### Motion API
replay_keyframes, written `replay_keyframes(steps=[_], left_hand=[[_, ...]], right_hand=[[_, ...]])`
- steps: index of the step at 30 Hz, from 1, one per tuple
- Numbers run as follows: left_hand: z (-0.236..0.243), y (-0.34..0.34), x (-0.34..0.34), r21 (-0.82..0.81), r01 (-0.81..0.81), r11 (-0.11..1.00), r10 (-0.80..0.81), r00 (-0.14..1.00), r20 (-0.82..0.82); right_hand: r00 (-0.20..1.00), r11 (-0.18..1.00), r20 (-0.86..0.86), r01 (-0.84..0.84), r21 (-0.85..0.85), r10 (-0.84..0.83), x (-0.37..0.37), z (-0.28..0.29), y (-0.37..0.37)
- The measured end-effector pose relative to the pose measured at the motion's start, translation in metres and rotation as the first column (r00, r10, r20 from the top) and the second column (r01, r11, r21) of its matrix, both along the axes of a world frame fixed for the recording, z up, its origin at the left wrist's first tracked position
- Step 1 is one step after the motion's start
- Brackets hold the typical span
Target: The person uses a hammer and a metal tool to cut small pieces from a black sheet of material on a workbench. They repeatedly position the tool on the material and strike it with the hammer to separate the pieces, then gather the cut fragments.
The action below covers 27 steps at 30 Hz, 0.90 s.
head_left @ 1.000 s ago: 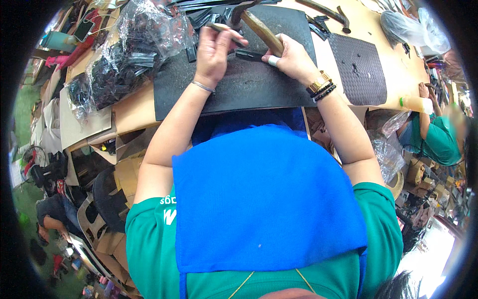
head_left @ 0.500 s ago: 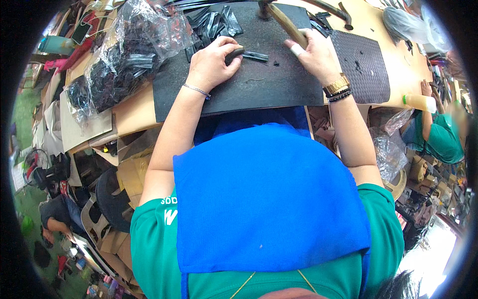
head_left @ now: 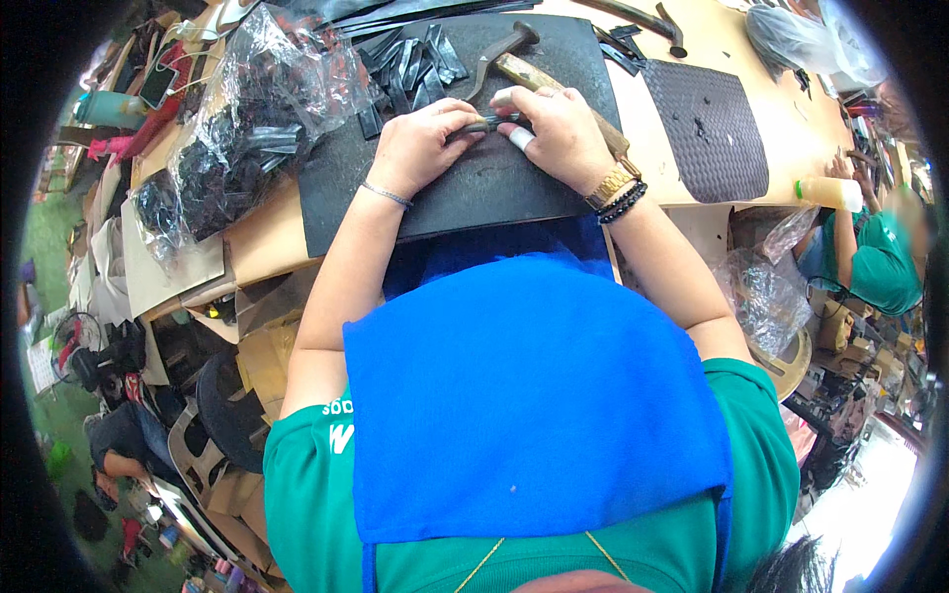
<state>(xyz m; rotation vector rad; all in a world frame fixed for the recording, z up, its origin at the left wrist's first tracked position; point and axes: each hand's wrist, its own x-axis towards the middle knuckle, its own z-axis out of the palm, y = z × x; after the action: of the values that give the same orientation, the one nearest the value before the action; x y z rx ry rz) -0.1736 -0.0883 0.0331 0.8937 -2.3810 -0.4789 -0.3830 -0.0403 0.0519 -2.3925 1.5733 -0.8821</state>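
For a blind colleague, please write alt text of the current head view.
A person's left hand and right hand hold a small dark piece between them over a black mat. A hammer, partly hidden by the right hand, extends beyond it; black strips lie to the left.

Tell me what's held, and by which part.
A narrow dark strip: left hand pinches its left end, right hand its right end. The hammer handle runs under the right hand; whether that is gripped can't be told.
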Motion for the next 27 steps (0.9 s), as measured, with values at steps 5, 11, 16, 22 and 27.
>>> replay_keyframes(steps=[5, 11, 16, 22, 27], left_hand=[[0.0, 0.001, 0.002, -0.094, 0.023, 0.995, -0.015, 0.997, 0.082], [0.002, 0.003, 0.0, -0.137, 0.042, 0.99, -0.026, 0.993, 0.116], [0.001, 0.004, -0.002, -0.155, 0.043, 0.987, -0.033, 0.997, 0.065], [-0.007, 0.004, -0.008, 0.187, -0.039, 0.982, 0.091, 0.957, -0.276], [-0.001, 0.0, -0.01, 0.324, -0.031, 0.945, 0.074, 0.99, -0.118]], right_hand=[[0.989, 0.997, 0.148, -0.036, 0.067, 0.026, -0.001, -0.001, -0.009], [0.946, 0.982, 0.322, -0.089, 0.164, 0.032, -0.015, 0.005, 0.007], [0.935, 0.957, 0.298, 0.113, 0.267, -0.193, -0.045, 0.027, 0.026], [0.991, 0.993, -0.065, 0.115, 0.015, -0.113, -0.05, 0.03, 0.033], [0.986, 0.986, -0.066, 0.158, 0.048, -0.155, -0.058, 0.002, 0.014]])
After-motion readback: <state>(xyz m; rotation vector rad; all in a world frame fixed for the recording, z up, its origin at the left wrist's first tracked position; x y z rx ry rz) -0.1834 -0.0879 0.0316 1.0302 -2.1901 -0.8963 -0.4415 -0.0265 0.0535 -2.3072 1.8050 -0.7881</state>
